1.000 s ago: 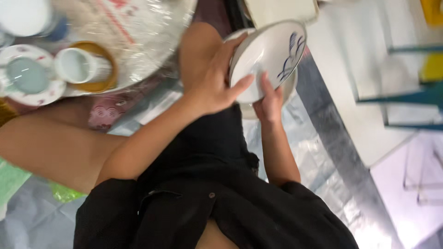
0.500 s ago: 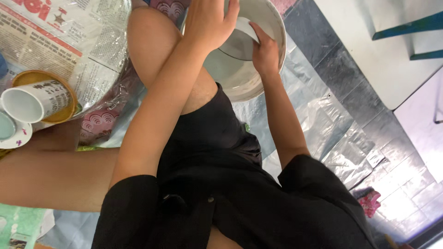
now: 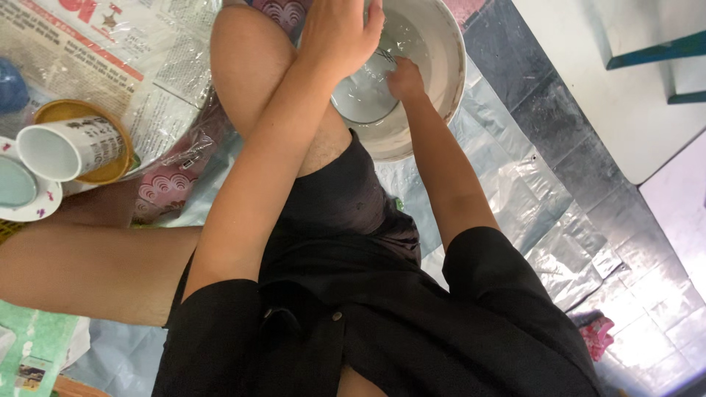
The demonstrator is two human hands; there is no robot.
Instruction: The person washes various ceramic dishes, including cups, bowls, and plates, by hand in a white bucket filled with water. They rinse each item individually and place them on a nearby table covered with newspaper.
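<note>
Dunking the white plate down into the white bucket now instead of holding it up over your lap, your left hand has its grip closed over the rim and your right hand presses on it, so it's being rinsed.

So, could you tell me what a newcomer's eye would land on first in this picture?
Probably both hands at the top centre: the left hand and right hand hold a white dish down inside a white basin of water. At the left edge, a white cup lies tipped on a yellow lid over plastic-covered newspaper.
</note>
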